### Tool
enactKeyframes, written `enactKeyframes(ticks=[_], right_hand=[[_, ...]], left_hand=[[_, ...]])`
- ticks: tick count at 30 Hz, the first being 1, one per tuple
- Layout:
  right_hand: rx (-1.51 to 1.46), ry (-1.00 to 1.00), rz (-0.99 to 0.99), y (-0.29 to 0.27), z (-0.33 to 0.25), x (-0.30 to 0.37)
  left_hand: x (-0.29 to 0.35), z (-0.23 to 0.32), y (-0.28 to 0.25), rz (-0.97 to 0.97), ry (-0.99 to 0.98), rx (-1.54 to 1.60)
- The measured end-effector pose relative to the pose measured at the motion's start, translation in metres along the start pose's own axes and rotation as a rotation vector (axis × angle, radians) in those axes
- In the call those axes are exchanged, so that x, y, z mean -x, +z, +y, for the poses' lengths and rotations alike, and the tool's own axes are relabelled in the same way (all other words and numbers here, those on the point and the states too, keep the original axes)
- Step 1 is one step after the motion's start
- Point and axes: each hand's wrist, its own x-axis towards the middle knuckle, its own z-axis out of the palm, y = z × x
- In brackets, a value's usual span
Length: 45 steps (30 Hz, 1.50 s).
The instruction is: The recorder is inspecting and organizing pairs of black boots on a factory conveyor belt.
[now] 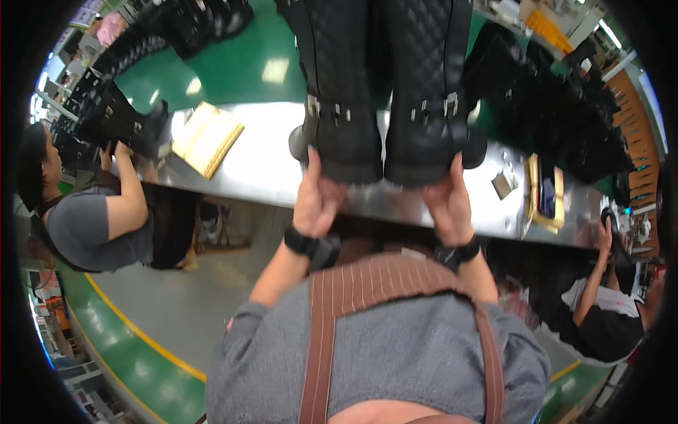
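Two tall black boots with quilted shafts and buckled straps stand side by side in front of me, heels toward me. At the heel of the left boot (345,134) is my left hand (318,198), one digit up along its outer side and the other fingers curled below the heel. My right hand (450,201) grips the right boot (420,138) in the same way, at its lower outer side. Beneath them runs a shiny metal worktop (265,152). Both wrists carry dark bands.
A yellowish pad (208,138) lies on the worktop to the left; a yellow-edged tray (545,194) and a small square piece (503,185) lie to the right. Many black boots (558,106) crowd the right side. A person (106,219) handles a boot at left; another (607,304) works at right.
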Motion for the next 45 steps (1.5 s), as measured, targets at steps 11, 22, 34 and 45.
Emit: enactKeyframes(ticks=[11, 22, 34, 45], right_hand=[[0.090, -0.031, 0.099, -0.014, 0.006, -0.001], [0.126, -0.085, 0.045, -0.016, 0.003, 0.000], [0.047, -0.039, -0.006, -0.040, 0.007, -0.010], [0.094, -0.073, -0.057, -0.031, 0.002, -0.015]], left_hand=[[-0.007, -0.002, -0.004, -0.035, 0.077, 0.039], [-0.006, -0.006, -0.004, -0.029, 0.150, -0.006], [-0.007, -0.003, -0.010, 0.067, 0.174, -0.179], [-0.014, 0.001, -0.009, 0.099, 0.096, -0.101]])
